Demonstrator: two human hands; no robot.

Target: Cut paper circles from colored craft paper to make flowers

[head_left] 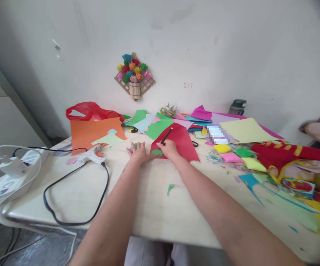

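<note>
Both of my bare forearms reach away from me over the desk, slanting inward until the hands almost meet. Between them, near one corner of a sheet of red paper, lies a small green paper disc. A curved green scrap sits nearer me, between the forearms.

What could go wrong is mostly a matter of slipping. As I judge it, only light thumb pressure steadies the disc, so if my left thumb lifts or my right hand nudges the edge, it could slide or turn on the red paper. Too hard a push could crease the sheet, whose far part overlaps a green sheet beyond my hands. Well to the left of my left hand lies a white glue gun, its black cord looping back toward me; a careless swing of that forearm could snag the cord and drag the gun. Whether it is hot I can't tell.

As for pose, my left hand is palm down and spread wide, its thumb stretched across to the disc and its fingers over another green piece that I can't make out fully. My right hand is narrowed around a black pen, pinched low, the upper end leaning away and to the right.
</note>
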